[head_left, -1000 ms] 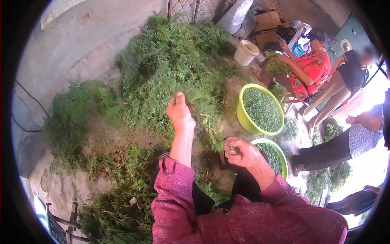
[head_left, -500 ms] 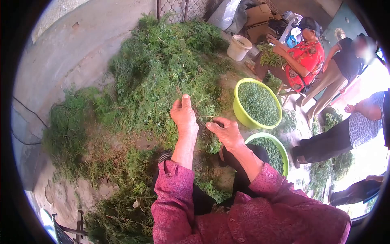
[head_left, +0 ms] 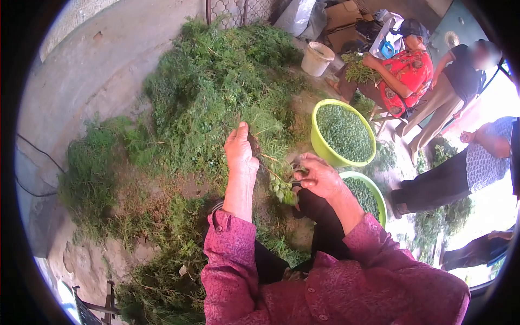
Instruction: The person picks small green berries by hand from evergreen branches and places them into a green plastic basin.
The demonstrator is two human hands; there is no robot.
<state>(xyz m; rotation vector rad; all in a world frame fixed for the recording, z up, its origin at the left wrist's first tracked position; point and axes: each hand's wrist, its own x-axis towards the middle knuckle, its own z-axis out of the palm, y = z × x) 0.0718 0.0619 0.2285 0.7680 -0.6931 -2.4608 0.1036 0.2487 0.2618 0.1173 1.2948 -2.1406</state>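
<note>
My left hand (head_left: 239, 147) is closed on the brown stem of a leafy sprig (head_left: 283, 189), which slants down to the right from my fingers. My right hand (head_left: 320, 176) is beside the sprig's leafy end with its fingers curled in. What those fingers hold, if anything, is too small and blurred to make out. Beyond both hands rises a large heap of green branches (head_left: 216, 92). To the right of my right hand are a yellow-green tub (head_left: 316, 142) and a pale green tub (head_left: 382, 203), both filled with small green berry-like pieces.
A whitish bucket (head_left: 317, 59) stands behind the tubs. One seated person in a red shirt (head_left: 409, 70) holds greenery; several others are at the right. A wall (head_left: 108, 70) borders the heap on the left, and more cut branches (head_left: 162, 287) lie at lower left.
The sprig now shows leafy between my hands, angled downward. My right hand has shifted slightly right and turned, its fingers curling in. The seated person's raised hand has come down to the greenery.
</note>
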